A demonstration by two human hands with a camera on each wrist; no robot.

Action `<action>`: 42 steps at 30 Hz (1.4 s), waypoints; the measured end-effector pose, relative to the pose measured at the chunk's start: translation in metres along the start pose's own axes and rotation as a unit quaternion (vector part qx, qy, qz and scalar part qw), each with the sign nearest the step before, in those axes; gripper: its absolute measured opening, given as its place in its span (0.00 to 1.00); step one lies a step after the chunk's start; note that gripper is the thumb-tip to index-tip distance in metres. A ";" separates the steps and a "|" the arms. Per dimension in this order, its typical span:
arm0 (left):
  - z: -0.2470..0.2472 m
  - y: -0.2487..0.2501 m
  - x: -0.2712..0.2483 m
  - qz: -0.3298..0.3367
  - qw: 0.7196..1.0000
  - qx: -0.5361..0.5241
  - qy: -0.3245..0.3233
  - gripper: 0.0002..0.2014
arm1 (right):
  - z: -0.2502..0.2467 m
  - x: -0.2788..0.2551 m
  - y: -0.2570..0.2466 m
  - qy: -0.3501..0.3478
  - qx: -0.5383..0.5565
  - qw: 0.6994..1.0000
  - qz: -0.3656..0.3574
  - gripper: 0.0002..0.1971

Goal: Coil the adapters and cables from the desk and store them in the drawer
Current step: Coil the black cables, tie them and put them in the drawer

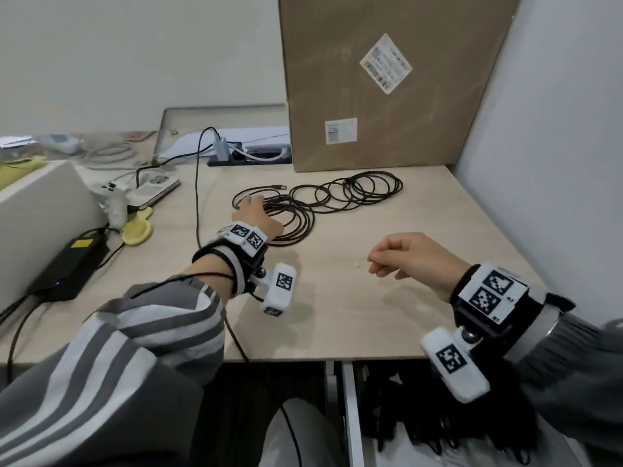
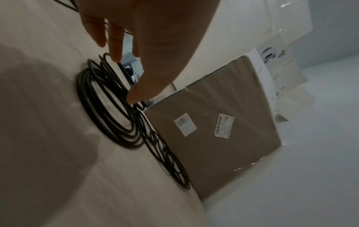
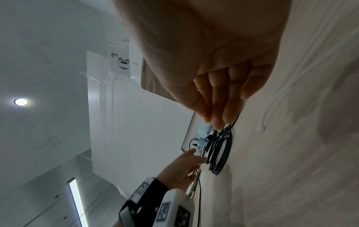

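Observation:
A long black cable [image 1: 298, 227] lies on the wooden desk [image 1: 337, 315], one end wound into a thick coil and the rest spread in loose overlapping loops [image 1: 354, 192] toward the cardboard box. My left hand [image 1: 253, 208] reaches over the coil's far left edge with fingers extended. In the left wrist view the thumb and fingertips [image 2: 116, 50] just touch the coil [image 2: 108, 107]. My right hand [image 1: 404, 257] hovers above bare desk to the right, fingers loosely curled, holding nothing. Below the desk edge the drawer [image 1: 350, 416] stands open with dark cables [image 1: 438, 426] inside.
A tall cardboard box [image 1: 387, 79] stands at the back right against the wall. At the left are a white power strip [image 1: 158, 188], a black power brick [image 1: 70, 267] and a white case [image 1: 40, 203]. A thin black wire [image 1: 197, 197] runs from the desk socket tray [image 1: 249, 156].

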State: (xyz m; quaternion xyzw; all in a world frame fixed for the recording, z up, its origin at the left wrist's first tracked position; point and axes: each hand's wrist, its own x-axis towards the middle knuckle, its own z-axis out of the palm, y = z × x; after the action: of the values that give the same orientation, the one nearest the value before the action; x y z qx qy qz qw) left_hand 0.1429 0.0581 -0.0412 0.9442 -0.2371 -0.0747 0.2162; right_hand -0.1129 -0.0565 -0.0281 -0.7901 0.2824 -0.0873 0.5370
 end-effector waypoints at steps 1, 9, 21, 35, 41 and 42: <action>0.002 0.000 0.009 0.010 1.000 0.014 -0.023 0.33 | 0.001 0.003 0.003 -0.004 0.003 1.000 0.001 0.05; 0.017 0.002 0.020 0.049 0.976 0.154 -0.148 0.29 | 0.000 0.004 0.018 -0.007 0.022 1.000 0.021 0.05; -0.005 0.011 -0.048 0.101 0.980 -0.169 -0.039 0.10 | 0.011 -0.022 0.002 0.008 0.024 1.000 0.009 0.05; -0.082 0.087 -0.138 0.205 0.866 -0.425 -0.166 0.10 | -0.003 -0.021 -0.073 0.003 0.177 0.983 -0.045 0.02; -0.091 0.099 -0.135 0.160 0.853 -0.483 -0.118 0.10 | -0.042 -0.018 -0.074 0.168 0.060 0.983 -0.040 0.15; -0.090 0.102 -0.134 0.159 0.851 -0.483 -0.132 0.09 | -0.046 -0.021 -0.072 0.172 0.034 0.984 -0.042 0.21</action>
State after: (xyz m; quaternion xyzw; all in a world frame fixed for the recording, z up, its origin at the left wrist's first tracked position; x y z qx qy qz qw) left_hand 0.0049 0.0751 0.0900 0.6512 -0.3441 -0.2689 0.6207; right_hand -0.1249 -0.0635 0.0590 -0.7559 0.3339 -0.2544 0.5024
